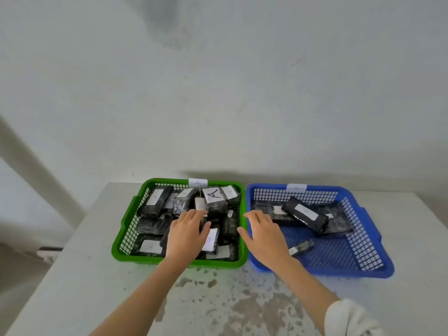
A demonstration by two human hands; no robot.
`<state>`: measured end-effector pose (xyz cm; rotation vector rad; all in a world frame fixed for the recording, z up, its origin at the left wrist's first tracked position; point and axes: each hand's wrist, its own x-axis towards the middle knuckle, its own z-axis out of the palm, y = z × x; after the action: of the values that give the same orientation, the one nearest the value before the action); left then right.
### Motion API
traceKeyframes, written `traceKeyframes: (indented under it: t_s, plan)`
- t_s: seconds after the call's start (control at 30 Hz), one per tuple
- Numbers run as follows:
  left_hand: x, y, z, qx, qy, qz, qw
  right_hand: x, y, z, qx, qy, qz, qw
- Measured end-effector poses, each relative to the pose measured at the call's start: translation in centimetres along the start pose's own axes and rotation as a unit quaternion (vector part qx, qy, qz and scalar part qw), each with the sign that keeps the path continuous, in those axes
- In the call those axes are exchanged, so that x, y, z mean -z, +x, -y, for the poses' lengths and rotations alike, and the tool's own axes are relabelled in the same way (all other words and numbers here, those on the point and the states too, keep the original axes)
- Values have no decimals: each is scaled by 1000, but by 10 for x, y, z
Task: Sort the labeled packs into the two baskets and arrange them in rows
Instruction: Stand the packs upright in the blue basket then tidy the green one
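A green basket on the left is piled with several black packs bearing white labels. One pack marked A stands near its back, and one marked B lies beside my thumb. My left hand rests palm down on the pile, fingers spread, gripping nothing that I can see. To the right, a blue basket holds a few black packs at its back and a small one near the front. My right hand hovers open over the blue basket's left rim.
Both baskets stand side by side at the back of a white table with stained patches near the front. A white paper tag sits on each basket's back rim. A plain wall rises right behind them.
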<state>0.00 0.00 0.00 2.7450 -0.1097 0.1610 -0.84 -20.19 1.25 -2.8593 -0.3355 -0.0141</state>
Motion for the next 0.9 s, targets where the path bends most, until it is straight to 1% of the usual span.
traceKeyframes:
  t_s: [0.03,0.13,0.27,0.37,0.47,0.6,0.73,0.8,0.87,0.9]
  plan:
    - [1,-1,9,13,-7,5,1000,-6,3,5,-3,1,14,1000]
    - [-3,3,54,55,-1,-34,998,-32,16,16,-24,6,18,1000]
    - [4,14,114,137,20,-73,988,-50,34,22,-77,-20,-20,997]
    - [13,27,144,179,17,-87,980,-55,48,29,-92,-39,-41,994]
    - [18,56,161,202,6,-70,977,-57,73,38,-78,-39,-43,995]
    - [17,90,169,251,-54,-35,966,-59,108,48,-68,-17,-37,997]
    - [6,93,178,266,-54,-61,961,-65,125,53,-74,-23,-32,996]
    - [3,90,179,259,-57,-74,961,-67,128,61,-47,-36,-50,997]
    - [4,88,178,254,-65,-77,962,-71,132,73,3,-35,-90,995]
    - [6,88,178,256,-68,-78,961,-73,137,80,28,-19,-96,995]
